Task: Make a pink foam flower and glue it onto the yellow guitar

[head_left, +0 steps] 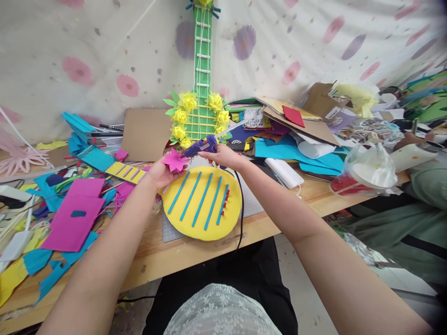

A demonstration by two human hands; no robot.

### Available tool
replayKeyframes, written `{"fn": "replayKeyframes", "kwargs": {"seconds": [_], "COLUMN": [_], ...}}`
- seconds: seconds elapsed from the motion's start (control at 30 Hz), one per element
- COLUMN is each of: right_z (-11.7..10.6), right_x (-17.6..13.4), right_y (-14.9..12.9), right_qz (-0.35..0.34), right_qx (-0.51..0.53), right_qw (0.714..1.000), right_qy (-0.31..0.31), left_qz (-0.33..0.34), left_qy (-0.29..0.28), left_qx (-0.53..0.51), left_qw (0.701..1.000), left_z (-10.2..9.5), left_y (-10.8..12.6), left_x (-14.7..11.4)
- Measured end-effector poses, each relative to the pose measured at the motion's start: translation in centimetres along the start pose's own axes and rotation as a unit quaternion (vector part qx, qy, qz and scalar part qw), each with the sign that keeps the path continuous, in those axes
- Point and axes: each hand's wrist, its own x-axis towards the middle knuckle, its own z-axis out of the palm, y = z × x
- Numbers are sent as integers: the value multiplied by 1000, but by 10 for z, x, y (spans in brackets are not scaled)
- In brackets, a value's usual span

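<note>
My left hand (163, 173) is closed on a pink paper flower (175, 161), held up with its petals spread. In my right hand (225, 156) is a blue-purple glue gun (201, 146), a white glue stick jutting from its back. The gun's nozzle points left and is close to the flower; whether they touch I cannot tell. Below both hands lies a round yellow craft banjo body (195, 223) with blue strips across it and small red pieces at its right side. Its yellow and blue neck (120, 171) runs off to the upper left.
Behind stands a green craft instrument (202, 65) with yellow flowers. Magenta sheets (75, 214) and scraps cover the left side. Cardboard (300, 125), a white power strip (283, 172) and a bagged cup (363, 174) are to the right. Another person's hand (412, 138) shows at far right.
</note>
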Motion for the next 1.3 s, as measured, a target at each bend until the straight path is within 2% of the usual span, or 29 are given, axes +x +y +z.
{"fn": "replayKeyframes", "kwargs": {"seconds": [0.27,0.47,0.8,1.03,1.3], "right_z": [2,2,-9,-7,-12], "right_x": [-3,1,4,5,2], "right_y": [-11,-9,-4,-10,-12], "right_qz": [6,10,-44,-34,-49], "right_qx": [-10,-31,-35,-60,-56], "right_qw": [1000,999,998,997,997], "right_qy": [7,12,-1,-18,-28], "left_qz": [-8,-17,-19,-15,-18], "left_qy": [-14,-14,-7,-24,-8], "left_qx": [18,2,3,28,41], "left_qw": [1000,1000,1000,999,999], "left_z": [3,1,-2,-2,-2], "left_y": [3,3,8,7,9], "left_x": [-3,-3,-4,-1,-1]}}
